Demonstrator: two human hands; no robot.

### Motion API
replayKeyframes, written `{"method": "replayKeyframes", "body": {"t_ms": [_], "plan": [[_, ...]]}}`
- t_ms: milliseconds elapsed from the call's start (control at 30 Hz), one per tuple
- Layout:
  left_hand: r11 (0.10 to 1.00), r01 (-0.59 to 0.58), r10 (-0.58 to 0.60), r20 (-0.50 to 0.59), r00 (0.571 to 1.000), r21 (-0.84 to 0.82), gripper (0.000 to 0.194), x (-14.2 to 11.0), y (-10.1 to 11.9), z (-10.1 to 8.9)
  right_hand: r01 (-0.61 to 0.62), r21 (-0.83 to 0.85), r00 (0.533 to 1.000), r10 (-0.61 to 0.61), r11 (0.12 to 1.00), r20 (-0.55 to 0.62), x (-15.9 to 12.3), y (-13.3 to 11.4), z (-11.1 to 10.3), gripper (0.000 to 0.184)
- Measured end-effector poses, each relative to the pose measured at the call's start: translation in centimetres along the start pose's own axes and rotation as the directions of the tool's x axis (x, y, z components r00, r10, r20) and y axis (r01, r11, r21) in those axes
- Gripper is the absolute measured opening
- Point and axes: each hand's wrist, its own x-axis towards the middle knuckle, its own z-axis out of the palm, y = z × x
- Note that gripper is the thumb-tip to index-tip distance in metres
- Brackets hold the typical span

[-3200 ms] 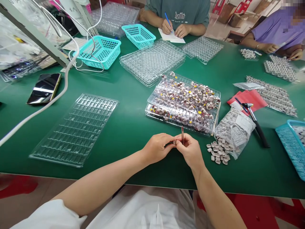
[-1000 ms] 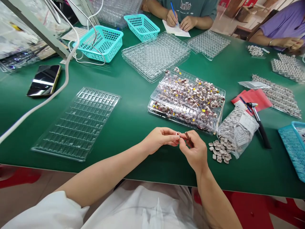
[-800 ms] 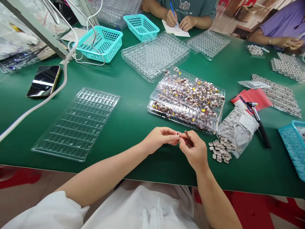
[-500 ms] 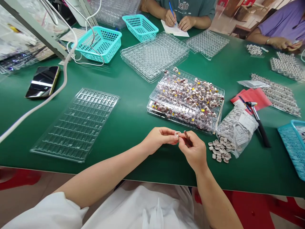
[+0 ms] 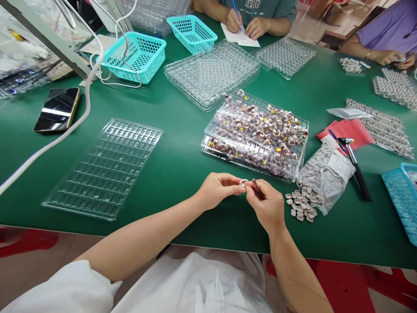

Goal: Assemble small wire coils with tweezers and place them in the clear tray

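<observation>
Above the green table, in front of my body, my left hand (image 5: pixel 219 190) pinches a small white ring-shaped part (image 5: pixel 243 182) between thumb and fingertips. My right hand (image 5: pixel 266 203) meets it there, its thumb and forefinger at the part's right side. A slim brown tool (image 5: pixel 256 188) lies tilted in the right hand, partly hidden by the fingers; its exact kind is unclear. Just beyond both hands, stacked clear trays (image 5: pixel 208 153) carry many similar whitish rings (image 5: pixel 260 130) with dark red bits and yellow tags. Right of my right hand, small beige caps (image 5: pixel 301 204) lie loose beside a filled plastic bag (image 5: pixel 325 174).
An unfilled clear tray (image 5: pixel 104 169) lies left, near a phone (image 5: pixel 57 110) and a white cable (image 5: pixel 87 95). Turquoise baskets (image 5: pixel 135 58) and clear trays (image 5: pixel 211 74) stand farther back. A hammer (image 5: pixel 356 169) lies right, by a blue basket (image 5: pixel 399 200). Two people sit across the table.
The brown tool, upright 3.2 seconds ago, now tilts back in my right hand. The white ring shows more clearly between my fingertips. Over the last second my hands barely move; the view shifts slightly.
</observation>
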Motion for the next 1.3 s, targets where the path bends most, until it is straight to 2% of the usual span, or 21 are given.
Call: {"method": "replayKeyframes", "body": {"t_ms": [167, 533, 733, 900, 1000, 1067, 1167, 1300], "plan": [[0.997, -0.055, 0.056, -0.007, 0.998, 0.055, 0.026, -0.2, -0.1, 0.0, -0.02, 0.013, 1.0, 0.02, 1.0, 0.024, 0.0, -0.1, -0.1, 0.012], [0.984, -0.096, 0.102, -0.03, 0.994, 0.149, 0.028, -0.4, -0.1, 0.2, -0.02, 0.022, 1.0, 0.019, 1.0, 0.019, 0.0, -0.1, -0.1, 0.014], [0.964, -0.124, 0.132, -0.019, 0.991, 0.237, 0.028, -0.6, 0.0, 0.2, -0.079, 0.029, 0.997, 0.078, 0.996, 0.025, -0.1, 0.0, 0.0, 0.014], [0.887, -0.177, 0.191, 0.011, 0.982, 0.427, 0.024, -0.7, 0.6, 0.3, -0.191, 0.146, 0.982, 0.188, 0.971, 0.035, -0.2, 0.8, 0.3, 0.01], [0.809, -0.248, 0.257, 0.058, 0.965, 0.533, 0.022, -0.7, 0.7, 0.2, -0.204, 0.198, 0.979, 0.195, 0.959, 0.066, 0.0, 1.0, 0.2, 0.03], [0.773, -0.285, 0.288, 0.088, 0.954, 0.567, 0.022, -0.7, 0.6, 0.1, -0.174, 0.149, 0.981, 0.159, 0.973, 0.112, 0.2, 1.0, 0.0, 0.036], [0.755, -0.315, 0.303, 0.12, 0.945, 0.575, 0.023, -0.7, 0.5, 0.0, -0.116, 0.068, 0.981, 0.104, 0.991, 0.161, 0.4, 0.7, -0.4, 0.028], [0.743, -0.303, 0.29, 0.121, 0.949, 0.597, 0.023, -0.9, 0.8, 0.0, -0.13, 0.058, 0.975, 0.118, 0.99, 0.186, 0.3, 0.6, -0.4, 0.023]]}}
